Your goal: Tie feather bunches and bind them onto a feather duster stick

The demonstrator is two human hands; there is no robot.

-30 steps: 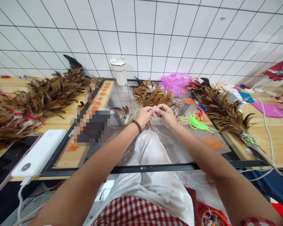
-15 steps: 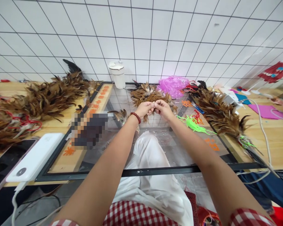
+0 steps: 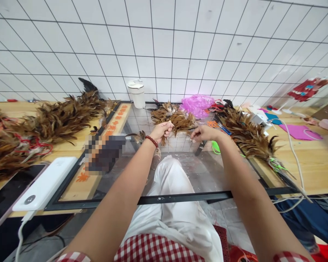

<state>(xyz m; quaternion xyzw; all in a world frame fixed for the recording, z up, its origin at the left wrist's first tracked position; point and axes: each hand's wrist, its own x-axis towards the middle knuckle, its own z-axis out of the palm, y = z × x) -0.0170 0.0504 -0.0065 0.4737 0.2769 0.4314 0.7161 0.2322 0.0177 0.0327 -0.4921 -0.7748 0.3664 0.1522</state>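
Observation:
My left hand, with a red bead bracelet at the wrist, is closed over the glass tabletop in a pinch; what it holds is too small to make out. Apart from it, to the right, my right hand has its fingers pressed together, and anything between them is too small to tell. Just beyond both hands lies a bundle of brown feathers. Bright green cord shows partly beneath my right forearm. A small feather tuft is left of my left hand.
A white cup and pink plastic stand near the tiled wall. Long feather bundles lie left and right. A white power bank and a phone are at the front left.
My hands were together and have parted: the right one moved right and over the green cord, the left one slightly left. The view has tilted up a little.

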